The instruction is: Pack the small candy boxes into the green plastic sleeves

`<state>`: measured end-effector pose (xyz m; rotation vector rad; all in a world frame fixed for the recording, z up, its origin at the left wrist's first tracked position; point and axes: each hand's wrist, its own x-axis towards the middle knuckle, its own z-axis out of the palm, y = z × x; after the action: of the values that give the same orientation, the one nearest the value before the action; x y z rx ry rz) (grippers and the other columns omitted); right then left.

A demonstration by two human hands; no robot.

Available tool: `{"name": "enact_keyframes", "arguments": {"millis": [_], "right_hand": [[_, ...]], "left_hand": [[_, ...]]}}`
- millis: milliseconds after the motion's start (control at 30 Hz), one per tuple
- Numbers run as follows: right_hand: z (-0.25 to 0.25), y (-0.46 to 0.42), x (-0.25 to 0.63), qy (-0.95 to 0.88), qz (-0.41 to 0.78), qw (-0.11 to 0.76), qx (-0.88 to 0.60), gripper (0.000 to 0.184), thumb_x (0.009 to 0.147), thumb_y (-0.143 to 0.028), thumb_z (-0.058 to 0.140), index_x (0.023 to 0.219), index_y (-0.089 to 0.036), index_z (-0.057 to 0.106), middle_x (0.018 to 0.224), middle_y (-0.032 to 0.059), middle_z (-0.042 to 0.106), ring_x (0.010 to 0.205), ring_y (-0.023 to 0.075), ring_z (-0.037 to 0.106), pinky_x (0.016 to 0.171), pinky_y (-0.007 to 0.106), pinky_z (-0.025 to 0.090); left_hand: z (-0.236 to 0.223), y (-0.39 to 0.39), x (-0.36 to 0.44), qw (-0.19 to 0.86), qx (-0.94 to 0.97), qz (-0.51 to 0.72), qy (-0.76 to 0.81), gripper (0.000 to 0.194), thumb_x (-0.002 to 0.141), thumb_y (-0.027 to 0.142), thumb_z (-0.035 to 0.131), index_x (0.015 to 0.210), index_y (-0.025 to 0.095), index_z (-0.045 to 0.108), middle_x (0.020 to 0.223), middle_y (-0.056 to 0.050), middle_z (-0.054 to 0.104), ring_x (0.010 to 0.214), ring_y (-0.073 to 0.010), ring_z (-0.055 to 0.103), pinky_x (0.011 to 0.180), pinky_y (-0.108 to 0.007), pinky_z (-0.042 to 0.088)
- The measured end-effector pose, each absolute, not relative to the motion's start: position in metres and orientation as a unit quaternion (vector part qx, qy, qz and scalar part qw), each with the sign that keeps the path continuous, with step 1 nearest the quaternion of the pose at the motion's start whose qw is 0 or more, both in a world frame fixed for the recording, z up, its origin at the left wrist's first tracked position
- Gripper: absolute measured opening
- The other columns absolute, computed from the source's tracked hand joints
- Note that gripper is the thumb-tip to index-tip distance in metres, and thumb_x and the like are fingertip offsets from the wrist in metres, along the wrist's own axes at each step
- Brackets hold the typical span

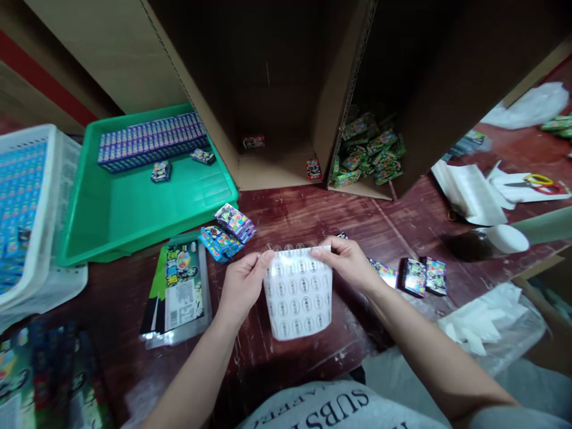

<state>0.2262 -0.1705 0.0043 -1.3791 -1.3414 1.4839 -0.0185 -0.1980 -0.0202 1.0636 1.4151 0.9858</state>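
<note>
A white sheet of small round stickers [298, 295] hangs in front of me over the dark red table [313, 214]. My left hand [243, 283] pinches its top left corner. My right hand [346, 262] pinches its top right corner. The sheet's top edge is partly peeled, with a clear strip showing above it. Small colourful packets [227, 232] lie just left of my left hand, and several more packets [415, 276] lie to the right of my right wrist.
A green tray [134, 208] with a row of purple packets stands at the back left, beside a white basket [44, 196]. Open cardboard boxes [268, 173] at the back hold packets. A flat printed bag [179, 292] lies left. Scissors [538, 183], papers and plastic bags lie right.
</note>
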Motion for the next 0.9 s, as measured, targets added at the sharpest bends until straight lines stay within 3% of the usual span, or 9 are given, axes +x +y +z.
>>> {"name": "enact_keyframes", "arguments": {"millis": [167, 300, 400, 467, 600, 767, 900], "right_hand": [[-0.006, -0.153, 0.239, -0.568, 0.542, 0.322, -0.529, 0.033, 0.088, -0.051, 0.073, 0.087, -0.019, 0.067, 0.082, 0.0000, 0.068, 0.075, 0.0162, 0.061, 0.071, 0.029, 0.047], [-0.016, -0.136, 0.246, -0.720, 0.346, 0.209, -0.564, 0.022, 0.098, -0.040, 0.062, 0.098, -0.021, 0.071, 0.095, 0.0036, 0.073, 0.088, 0.0194, 0.063, 0.084, 0.034, 0.047], [-0.025, -0.126, 0.248, -0.771, 0.221, 0.129, -0.583, 0.018, 0.099, -0.033, 0.061, 0.095, -0.022, 0.074, 0.103, 0.0065, 0.073, 0.098, 0.0243, 0.058, 0.092, 0.041, 0.042], [-0.031, -0.122, 0.248, -0.771, 0.201, 0.115, -0.594, 0.017, 0.098, -0.031, 0.061, 0.094, -0.022, 0.075, 0.107, 0.0086, 0.072, 0.100, 0.0275, 0.054, 0.092, 0.045, 0.040], [-0.038, -0.120, 0.247, -0.773, 0.169, 0.088, -0.606, 0.019, 0.098, -0.032, 0.059, 0.098, -0.022, 0.075, 0.111, 0.0108, 0.070, 0.103, 0.0315, 0.052, 0.088, 0.049, 0.041], [-0.034, -0.126, 0.244, -0.774, 0.087, 0.030, -0.626, 0.032, 0.099, -0.044, 0.054, 0.112, -0.021, 0.072, 0.115, 0.0151, 0.068, 0.104, 0.0374, 0.055, 0.082, 0.052, 0.045], [-0.029, -0.133, 0.246, -0.747, 0.037, 0.042, -0.663, 0.072, 0.091, -0.064, 0.056, 0.143, -0.014, 0.053, 0.128, 0.0235, 0.061, 0.108, 0.0454, 0.057, 0.080, 0.056, 0.049]], "left_hand": [[-0.031, -0.186, -0.012, 0.516, 0.474, 0.405, 0.588, 0.030, 0.090, 0.047, 0.072, 0.100, 0.019, 0.076, 0.099, -0.005, 0.079, 0.090, -0.0220, 0.072, 0.084, -0.032, 0.055], [-0.037, -0.179, -0.007, 0.439, 0.505, 0.381, 0.638, 0.034, 0.092, 0.048, 0.068, 0.102, 0.017, 0.076, 0.105, -0.011, 0.078, 0.096, -0.0282, 0.072, 0.090, -0.042, 0.054], [-0.040, -0.189, 0.005, 0.292, 0.595, 0.374, 0.648, 0.042, 0.091, 0.042, 0.071, 0.123, 0.016, 0.070, 0.132, -0.017, 0.069, 0.124, -0.0346, 0.062, 0.110, -0.051, 0.042], [-0.045, -0.201, 0.017, 0.205, 0.706, 0.317, 0.599, 0.039, 0.095, 0.036, 0.066, 0.130, 0.018, 0.067, 0.141, -0.015, 0.065, 0.133, -0.0346, 0.056, 0.112, -0.051, 0.039], [-0.055, -0.216, 0.035, 0.188, 0.790, 0.191, 0.551, 0.037, 0.102, 0.030, 0.053, 0.137, 0.022, 0.062, 0.154, -0.011, 0.055, 0.140, -0.0344, 0.050, 0.112, -0.056, 0.037], [-0.046, -0.217, 0.037, 0.210, 0.780, 0.167, 0.565, 0.039, 0.100, 0.034, 0.054, 0.136, 0.022, 0.060, 0.162, -0.011, 0.045, 0.146, -0.0347, 0.042, 0.113, -0.060, 0.033], [-0.031, -0.228, 0.005, 0.202, 0.759, 0.239, 0.571, 0.034, 0.099, 0.039, 0.055, 0.128, 0.022, 0.062, 0.153, -0.011, 0.055, 0.139, -0.0284, 0.049, 0.112, -0.049, 0.038]]}}
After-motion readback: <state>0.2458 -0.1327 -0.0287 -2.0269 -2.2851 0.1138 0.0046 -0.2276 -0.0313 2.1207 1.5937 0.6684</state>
